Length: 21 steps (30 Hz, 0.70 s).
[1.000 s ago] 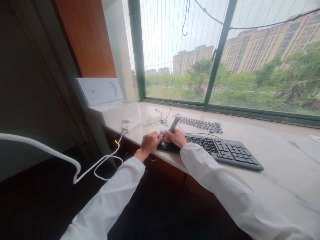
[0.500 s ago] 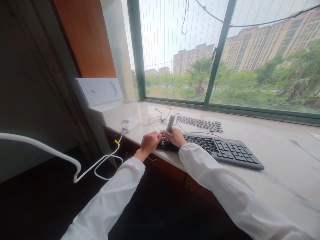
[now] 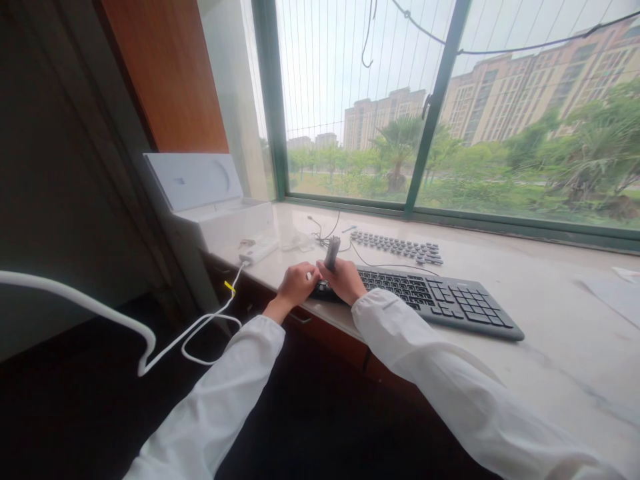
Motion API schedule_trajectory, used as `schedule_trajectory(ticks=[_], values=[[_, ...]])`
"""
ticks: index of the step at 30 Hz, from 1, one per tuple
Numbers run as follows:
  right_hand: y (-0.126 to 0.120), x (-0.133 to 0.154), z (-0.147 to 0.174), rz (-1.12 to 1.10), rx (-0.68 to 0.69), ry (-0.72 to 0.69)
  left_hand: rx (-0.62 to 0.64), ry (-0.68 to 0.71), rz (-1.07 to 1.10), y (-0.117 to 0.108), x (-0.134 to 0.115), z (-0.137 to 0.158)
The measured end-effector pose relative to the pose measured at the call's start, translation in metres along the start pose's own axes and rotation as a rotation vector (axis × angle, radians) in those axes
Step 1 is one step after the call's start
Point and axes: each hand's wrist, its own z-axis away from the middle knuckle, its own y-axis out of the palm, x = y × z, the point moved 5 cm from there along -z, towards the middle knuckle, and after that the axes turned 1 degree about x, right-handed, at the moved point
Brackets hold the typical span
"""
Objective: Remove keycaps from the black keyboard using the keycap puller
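Note:
A black keyboard [image 3: 475, 303] lies along the front of the windowsill counter, its number pad to the right. Many keys in its left and middle part are off, leaving bare sockets. My right hand [image 3: 346, 280] is closed around a dark, stick-like tool [image 3: 332, 253], whose upper end sticks out above the fist; its lower end is hidden. Beside it, my left hand [image 3: 295, 285] is at the keyboard's left end, fingers curled and pinched together. Whatever they hold is too small to make out. Behind the keyboard, loose keycaps [image 3: 397, 247] lie in rows.
An open white box [image 3: 220, 227] stands at the left end of the counter [image 3: 555, 313]. Next to it is a white power strip [image 3: 259, 250] with a white cable [image 3: 193, 337] hanging off the edge. Thin black cable [image 3: 327, 235] lies behind my hands. Papers [image 3: 613, 297] are at far right.
My right hand and the tool have shifted slightly left, closer to my left hand, and the tool's tilt has changed a little. The view has moved slightly.

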Motion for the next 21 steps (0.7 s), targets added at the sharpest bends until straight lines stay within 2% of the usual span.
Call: schedule_trajectory(ticks=[7,15,17,21], values=[[0.003,-0.006,0.001,-0.095,0.017,0.144,0.185,0.072,0.22,-0.002,0.009,-0.002],[0.006,-0.005,0.002,-0.122,0.008,0.206,0.316,0.042,0.309,0.0,0.018,-0.005],[0.007,-0.004,0.0,-0.064,-0.01,0.193,0.328,0.039,0.326,0.001,0.02,-0.005],[0.011,0.006,-0.006,0.065,-0.018,0.045,0.369,0.065,0.359,0.003,0.023,-0.006]])
